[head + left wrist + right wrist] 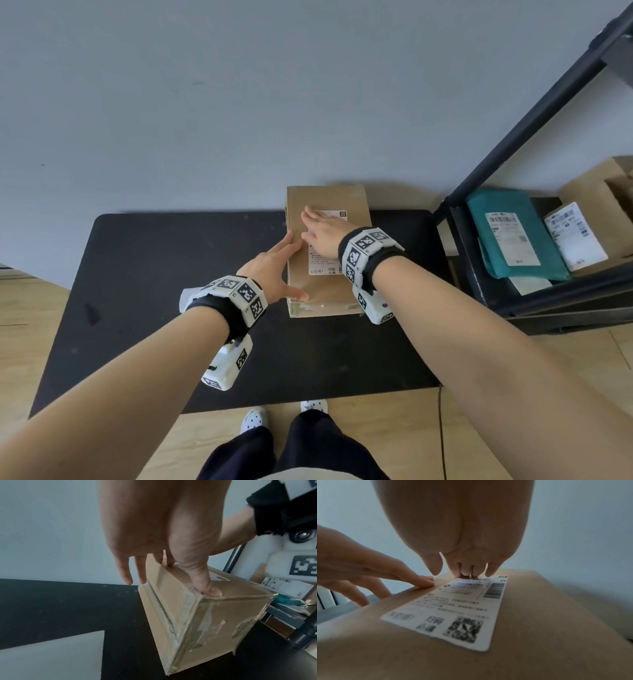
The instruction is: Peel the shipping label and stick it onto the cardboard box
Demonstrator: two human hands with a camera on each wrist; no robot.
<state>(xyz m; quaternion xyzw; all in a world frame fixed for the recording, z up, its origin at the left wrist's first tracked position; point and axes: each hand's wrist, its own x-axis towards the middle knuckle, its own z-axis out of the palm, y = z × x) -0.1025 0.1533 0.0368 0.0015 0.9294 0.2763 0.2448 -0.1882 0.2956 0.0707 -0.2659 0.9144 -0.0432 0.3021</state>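
the pale grey wall (pixel 239 102) fills the upper half of what i see from my head, and under it lies a black mat (pixel 154 308) on a wooden floor (pixel 27 325), running up to the foot of the wall. to my right stands a dark metal shelf (pixel 534 102) whose low tier holds a teal mailer bag (pixel 513 236) with a white label on it, and beside that a brown parcel (pixel 592 219) with its own label. the cardboard box (pixel 329 291) sits on the far middle part of the mat, close to the wall, its long side pointing away from me; clear tape runs over its near end. the shipping label (pixel 327 265) lies flat on the top face of the box, with a barcode toward the far end and a square code toward the near end. my right hand (pixel 323 236) rests on the label with fingers straight and close together, fingertips (pixel 467 570) pressing the far part of it, holding nothing. my left hand (pixel 274 270) is spread against the left edge of the box, fingers straight, the thumb (pixel 205 585) lying on top near the taped near corner, two fingers on the top edge and the others hanging beside the left side. both wrists carry black bands with white marker blocks. below, my two white dotted slippers (pixel 253 419) stand at the near edge of the mat
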